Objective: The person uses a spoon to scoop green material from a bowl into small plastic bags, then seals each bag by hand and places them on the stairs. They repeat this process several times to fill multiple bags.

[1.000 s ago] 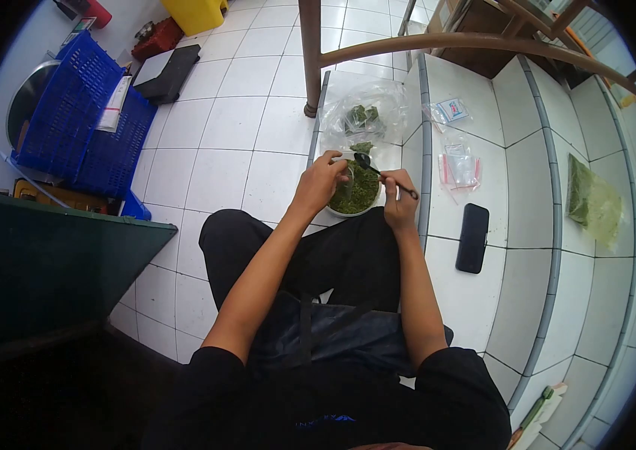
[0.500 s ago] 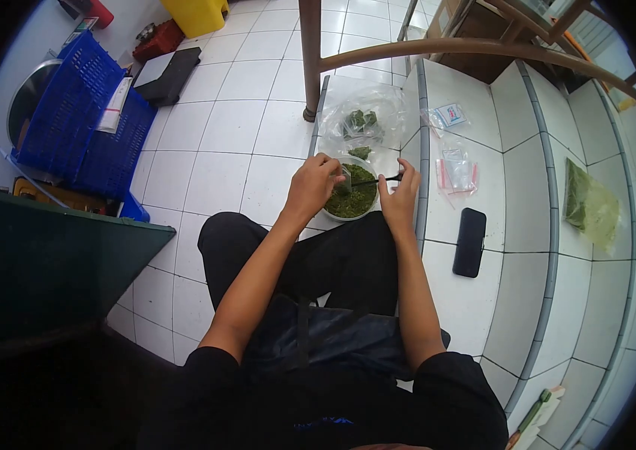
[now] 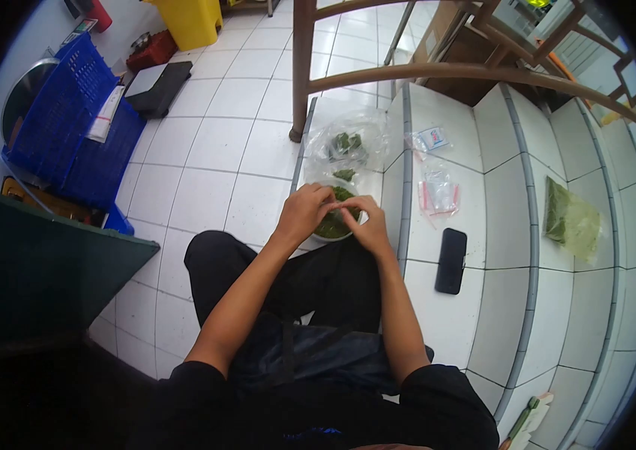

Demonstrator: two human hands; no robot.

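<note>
My left hand [image 3: 309, 211] is over the left side of a round white tub [image 3: 330, 239], its fingers bent and pinched. My right hand [image 3: 367, 223] meets it above the tub, thumb and fingertips also pinched. Whatever lies between the fingertips is too small or hidden to name. Finely chopped green leaf matter [image 3: 335, 225] fills the tub, partly covered by both hands. Just behind the rim lies a small green clump [image 3: 344, 174]. Farther back, a clear plastic bag [image 3: 369, 133] has green pieces [image 3: 347, 142] in it.
On the step to the right are a black phone [image 3: 450, 261], clear zip bags with red edges [image 3: 438, 196] and a small printed packet [image 3: 431, 138]. A bag of green material [image 3: 569, 219] lies on a higher step. Brown railing [image 3: 301, 82] stands ahead; blue crates [image 3: 70, 127] are at left.
My right hand has moved left to meet my left hand over the tub. The dark thin tool it held in the tub no longer shows. The whole view has shifted slightly.
</note>
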